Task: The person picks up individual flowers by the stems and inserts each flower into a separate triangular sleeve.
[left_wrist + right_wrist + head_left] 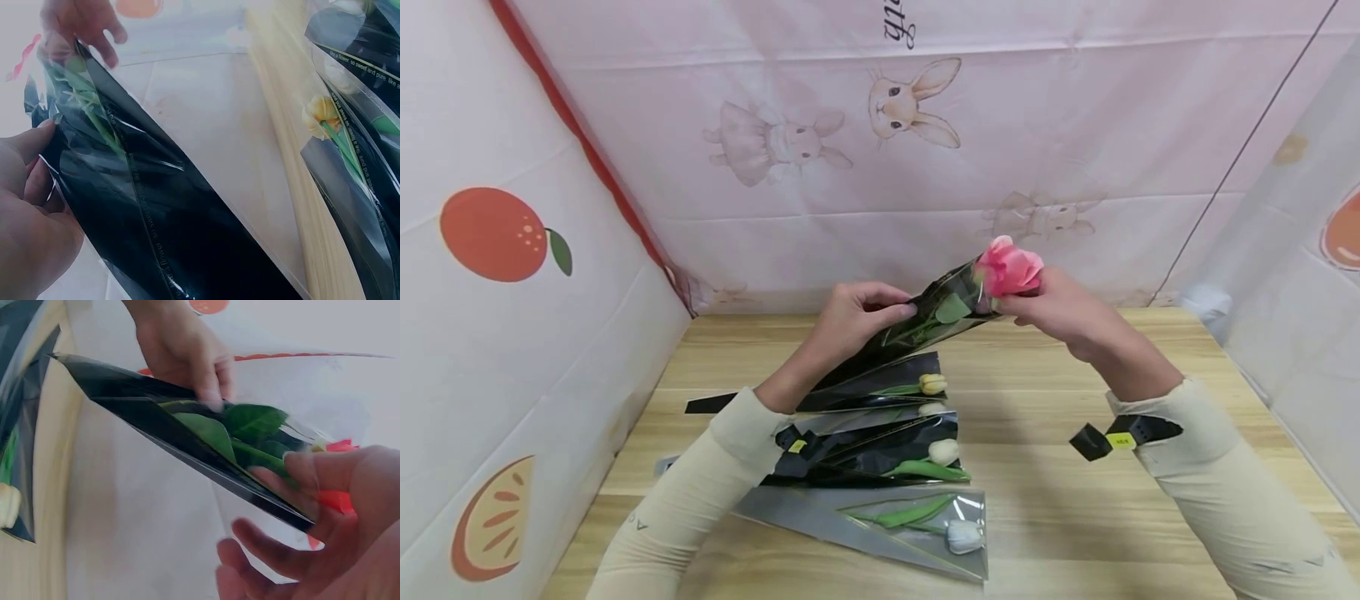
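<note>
A pink rose [1011,268] with green leaves [253,422] lies inside a black flower sleeve [917,321] with a clear front, held tilted above the table. My left hand [853,321] pinches the sleeve's edge partway along it, thumb against fingers. At the wide mouth, my right hand [1071,317] holds the rose just below its bloom between thumb and forefinger. In the right wrist view its other fingers [269,550] spread loosely below the sleeve. The left wrist view shows the sleeve's dark back [156,206]; the bloom is mostly out of sight there.
Several sleeved flowers lie in a row on the wooden table [1075,517]: a yellow tulip [932,384], a white tulip [944,452] and a pale tulip [965,536] in a grey sleeve. A pink rabbit-print cloth [850,242] rises behind the table.
</note>
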`<state>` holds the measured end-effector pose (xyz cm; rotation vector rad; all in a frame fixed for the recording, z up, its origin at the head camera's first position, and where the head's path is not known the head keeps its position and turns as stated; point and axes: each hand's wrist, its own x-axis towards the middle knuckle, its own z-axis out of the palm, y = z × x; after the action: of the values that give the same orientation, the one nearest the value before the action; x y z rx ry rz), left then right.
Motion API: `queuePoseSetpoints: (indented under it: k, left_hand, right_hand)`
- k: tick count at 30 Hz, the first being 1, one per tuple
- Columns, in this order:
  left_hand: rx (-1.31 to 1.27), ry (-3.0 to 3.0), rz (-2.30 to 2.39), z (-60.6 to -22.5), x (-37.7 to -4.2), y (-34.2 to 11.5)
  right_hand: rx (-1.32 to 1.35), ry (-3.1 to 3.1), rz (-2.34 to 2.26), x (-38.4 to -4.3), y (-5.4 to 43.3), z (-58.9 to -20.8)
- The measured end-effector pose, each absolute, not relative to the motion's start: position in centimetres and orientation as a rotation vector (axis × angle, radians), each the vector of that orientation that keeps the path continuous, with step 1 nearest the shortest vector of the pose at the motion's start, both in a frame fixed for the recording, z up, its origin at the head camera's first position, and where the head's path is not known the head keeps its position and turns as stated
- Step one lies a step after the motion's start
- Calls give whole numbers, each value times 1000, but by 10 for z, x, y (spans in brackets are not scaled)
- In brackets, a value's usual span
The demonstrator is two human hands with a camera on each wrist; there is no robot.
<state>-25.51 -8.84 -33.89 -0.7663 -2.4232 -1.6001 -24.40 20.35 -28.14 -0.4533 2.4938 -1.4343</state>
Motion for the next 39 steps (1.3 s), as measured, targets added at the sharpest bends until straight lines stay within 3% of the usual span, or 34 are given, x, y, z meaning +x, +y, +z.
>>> queuePoseSetpoints:
  k: [10, 23, 39]
  left_hand:
    - [-725, -2414, -1609, -338, -258, -90]
    - [-632, -2425, -1601, -339, -260, -90]
    - [-704, -2428, -1567, -339, -259, -95]
  right_hand:
    - [-588, 2446, -1447, -239, 224, -271]
    - [-467, 2581, -1699, -224, 220, -290]
    - [-457, 2868, -1243, -214, 244, -286]
